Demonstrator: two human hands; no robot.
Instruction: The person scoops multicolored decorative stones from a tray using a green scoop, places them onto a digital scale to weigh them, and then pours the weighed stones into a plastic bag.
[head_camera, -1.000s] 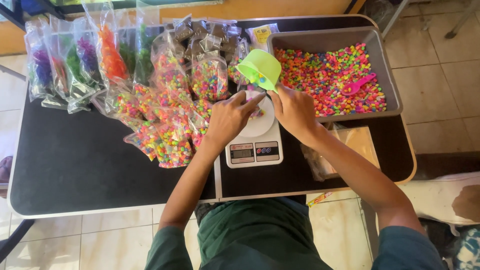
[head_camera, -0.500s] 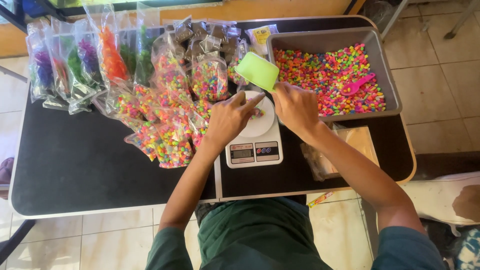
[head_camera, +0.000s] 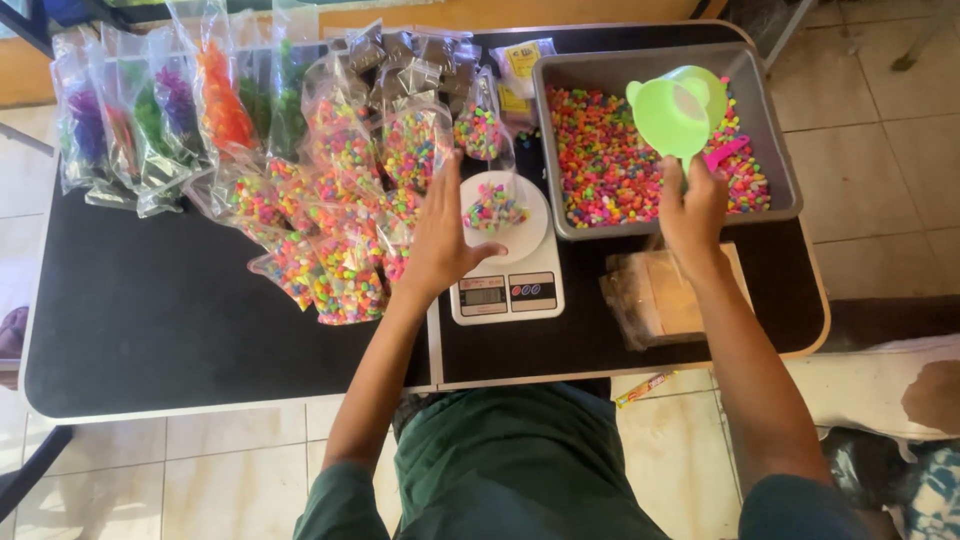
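Observation:
My right hand (head_camera: 692, 205) grips the handle of a light green funnel (head_camera: 677, 107) and holds it over the grey tray (head_camera: 770, 120) full of small multicoloured stones. My left hand (head_camera: 443, 232) rests with fingers spread against a clear bag (head_camera: 493, 190) partly filled with coloured stones. That bag stands on the round plate of a white kitchen scale (head_camera: 507, 280). A pink scoop (head_camera: 724, 155) lies in the tray just beyond my right hand.
Several filled bags of coloured stones (head_camera: 335, 240) are heaped left of the scale, with bags of single-colour material (head_camera: 150, 120) behind them. A stack of empty clear bags (head_camera: 665, 295) lies right of the scale. The black table (head_camera: 150, 320) ends close to my body.
My right hand has carried the green funnel from above the bag on the scale rightward over the tray. My left hand has stayed at the bag.

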